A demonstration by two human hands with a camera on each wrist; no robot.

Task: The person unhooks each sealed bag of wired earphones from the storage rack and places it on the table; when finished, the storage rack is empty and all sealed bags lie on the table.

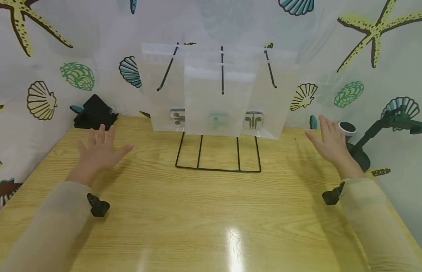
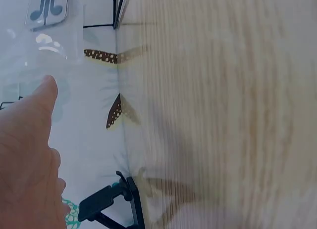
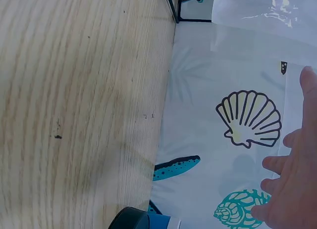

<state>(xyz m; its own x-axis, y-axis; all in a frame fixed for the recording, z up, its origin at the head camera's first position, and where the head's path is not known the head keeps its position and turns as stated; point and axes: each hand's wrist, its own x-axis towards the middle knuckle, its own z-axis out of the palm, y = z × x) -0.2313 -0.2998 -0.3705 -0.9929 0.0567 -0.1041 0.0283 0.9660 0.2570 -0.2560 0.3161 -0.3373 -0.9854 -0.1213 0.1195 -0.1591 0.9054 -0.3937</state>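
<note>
My left hand point(image 1: 100, 153) is held over the left side of the table with its fingers spread, and it holds nothing. On the other side my right hand point(image 1: 331, 145), also with straight fingers, grips nothing. Between them at the back stands a black wire rack point(image 1: 217, 169) with three prongs. Clear plastic bags hang from it: a left bag point(image 1: 163, 94), a middle bag point(image 1: 219, 94) and a right bag point(image 1: 277, 109). White wired earphones point(image 1: 253, 121) in a case show in the right bag, similar earphones point(image 1: 178, 117) in the left one. The middle bag's content is blurred and greenish.
A black stand point(image 1: 95, 113) sits at the back left corner. Back right, beside my right hand, are a white-rimmed cup-like thing point(image 1: 347, 127) and a black jointed arm point(image 1: 374, 130) on a round base. A shell-patterned sheet point(image 1: 105, 30) borders the wooden table point(image 1: 183, 215).
</note>
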